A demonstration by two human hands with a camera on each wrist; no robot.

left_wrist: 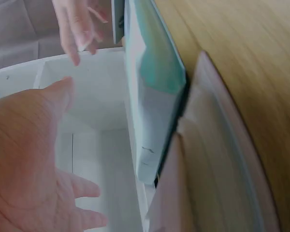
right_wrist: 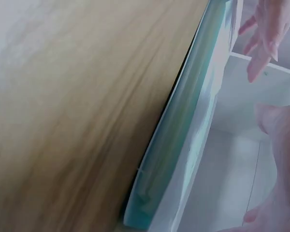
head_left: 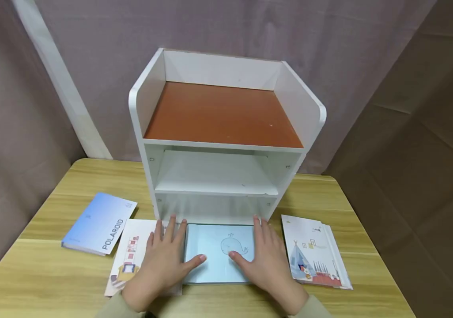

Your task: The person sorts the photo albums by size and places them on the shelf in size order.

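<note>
Whale-print album (head_left: 216, 265), pale blue, lies flat on the table (head_left: 369, 287) between both hands in the head view, the shelf unit (head_left: 226, 115) just beyond it at twelve o'clock; its central place probably lets either hand reach its ends equally. At nine o'clock the left hand (head_left: 164, 260) has straight fingers spread wide; at three the right hand (head_left: 268, 260) keeps its straight fingers narrower, each thumb pointing inward over the cover (neither seems to grip anything). A house-print book (head_left: 125, 251) lies partly under the left hand, a POLAROID album (head_left: 99, 223) sits at ten and a tent-print book (head_left: 310, 251) at three, perhaps placed sideways to leave the middle for the blue one. From the left wrist, the album runs from twelve toward six, a gap showing beside the palm. From the right wrist, it slants from one to seven; whether any fingertip touches it, I cannot tell.
</note>
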